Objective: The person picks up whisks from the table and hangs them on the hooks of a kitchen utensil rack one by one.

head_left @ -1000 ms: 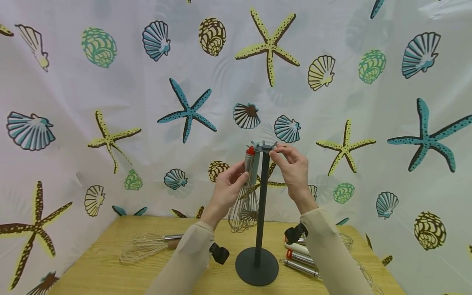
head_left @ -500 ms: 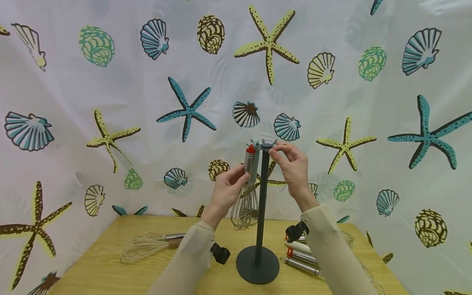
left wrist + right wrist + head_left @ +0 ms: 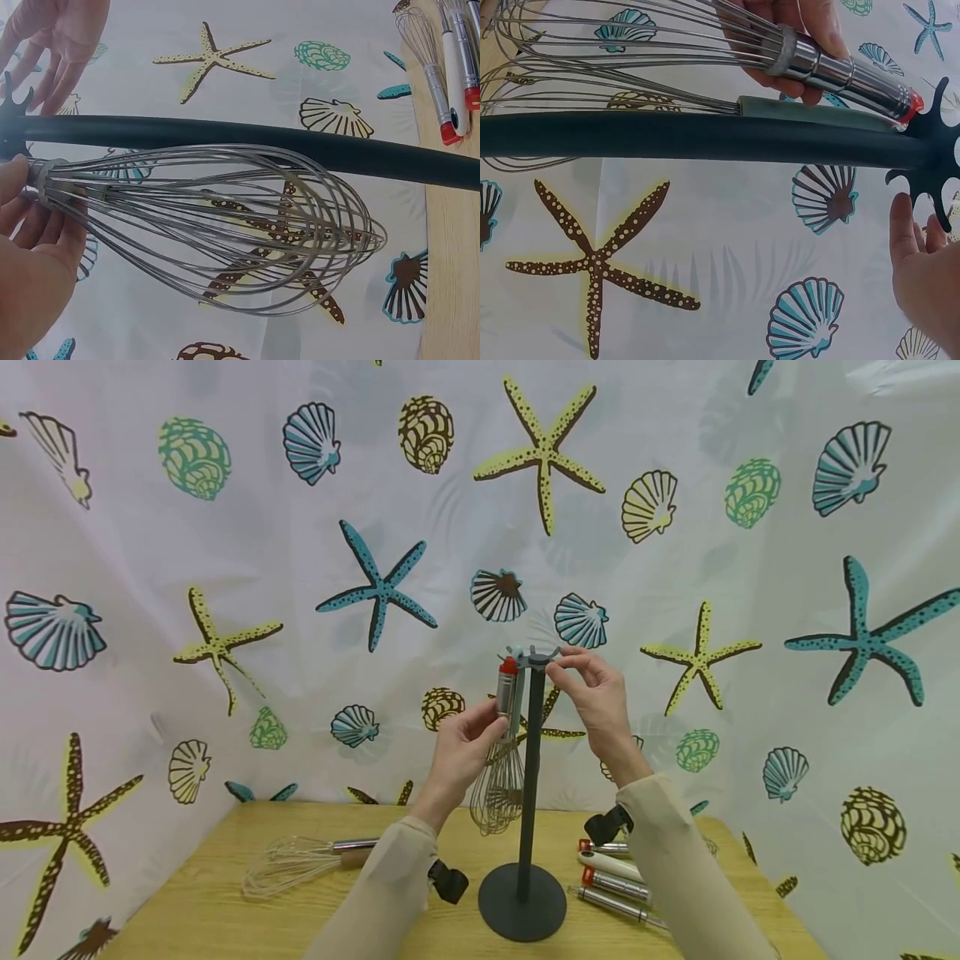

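A dark metal stand (image 3: 531,777) with a round base (image 3: 522,903) and a crown of curved hooks (image 3: 537,658) rises from the table. My left hand (image 3: 459,756) holds a wire whisk (image 3: 825,67) by its shiny steel handle near the wires, thumb against fingers. The handle's red end (image 3: 508,665) is up at the hooks and the wire loops (image 3: 225,217) hang down. Behind it, a whisk with a grey-green handle (image 3: 817,112) hangs along the pole. My right hand (image 3: 600,702) pinches a hook on the crown's right side between thumb and fingers.
Several whisks lie at the table's right, among them one with a white handle (image 3: 606,863) and one with a red-ended steel handle (image 3: 618,885). Two more whisks (image 3: 296,864) lie at the left. A patterned curtain (image 3: 420,485) closes off the back and sides.
The whisk's wire end has swung slightly toward the pole. Both hands keep nearly the same grip and place; the whole view shifts a little.
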The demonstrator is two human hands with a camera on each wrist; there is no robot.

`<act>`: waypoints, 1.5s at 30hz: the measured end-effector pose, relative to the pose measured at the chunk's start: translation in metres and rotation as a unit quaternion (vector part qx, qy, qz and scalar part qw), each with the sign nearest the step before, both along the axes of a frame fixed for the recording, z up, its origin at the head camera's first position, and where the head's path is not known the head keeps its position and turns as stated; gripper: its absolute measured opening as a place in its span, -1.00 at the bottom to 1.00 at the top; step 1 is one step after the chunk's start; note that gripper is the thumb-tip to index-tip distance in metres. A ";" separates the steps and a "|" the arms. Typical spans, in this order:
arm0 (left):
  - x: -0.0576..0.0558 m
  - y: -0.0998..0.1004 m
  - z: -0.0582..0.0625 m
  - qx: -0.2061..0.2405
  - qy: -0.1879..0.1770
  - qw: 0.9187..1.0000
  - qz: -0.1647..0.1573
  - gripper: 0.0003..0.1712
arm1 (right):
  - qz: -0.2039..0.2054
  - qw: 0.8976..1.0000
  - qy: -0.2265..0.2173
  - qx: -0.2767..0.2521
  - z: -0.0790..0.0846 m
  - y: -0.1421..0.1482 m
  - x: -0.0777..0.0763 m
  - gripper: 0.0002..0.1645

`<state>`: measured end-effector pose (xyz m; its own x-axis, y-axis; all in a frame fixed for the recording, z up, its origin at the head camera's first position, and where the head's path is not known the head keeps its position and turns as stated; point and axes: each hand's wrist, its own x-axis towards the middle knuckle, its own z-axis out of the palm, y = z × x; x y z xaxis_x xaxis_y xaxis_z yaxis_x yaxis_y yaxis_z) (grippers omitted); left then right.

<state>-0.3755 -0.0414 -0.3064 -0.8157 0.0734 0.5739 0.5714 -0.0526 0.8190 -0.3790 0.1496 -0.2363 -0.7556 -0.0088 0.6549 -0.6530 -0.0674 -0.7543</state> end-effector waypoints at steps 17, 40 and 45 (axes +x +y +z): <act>0.003 -0.005 -0.005 0.007 -0.015 1.000 -0.001 -0.54 | 0.078 0.997 -0.001 0.019 0.007 0.006 -0.005 -0.76; -0.001 -0.013 -0.019 -0.008 -0.002 1.000 0.017 -0.57 | 0.015 1.000 0.017 0.003 0.002 0.000 -0.004 -0.73; -0.002 -0.017 -0.022 -0.013 -0.013 0.999 0.030 -0.57 | -0.004 1.000 0.012 -0.003 0.002 -0.002 -0.003 -0.76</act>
